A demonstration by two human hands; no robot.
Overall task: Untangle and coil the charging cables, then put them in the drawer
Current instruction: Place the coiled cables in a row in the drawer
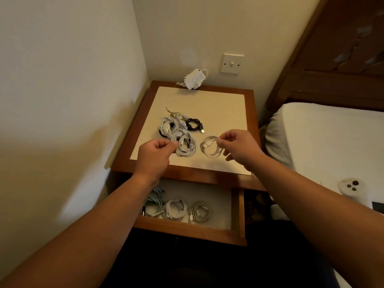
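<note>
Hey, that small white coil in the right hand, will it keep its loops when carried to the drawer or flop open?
Probably floppy: the white coil shows loose loops with no tie visible, so it may spring open. Likely light, since the right hand seems to hold it by a fingertip pinch.

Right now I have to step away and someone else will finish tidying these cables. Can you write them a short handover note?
Left hand: pinches a strand at the near edge of the white cable pile on the nightstand.
Right hand: pinches a small white coil over the top, right of the pile.
Black cable: coiled, beside the pile's far right.
Drawer: open, holding a mint coil, a bright white coil and a cream coil.
Done: three stored, one coiled in hand.
Left: store that coil, then untangle, coil and store the rest.
</note>
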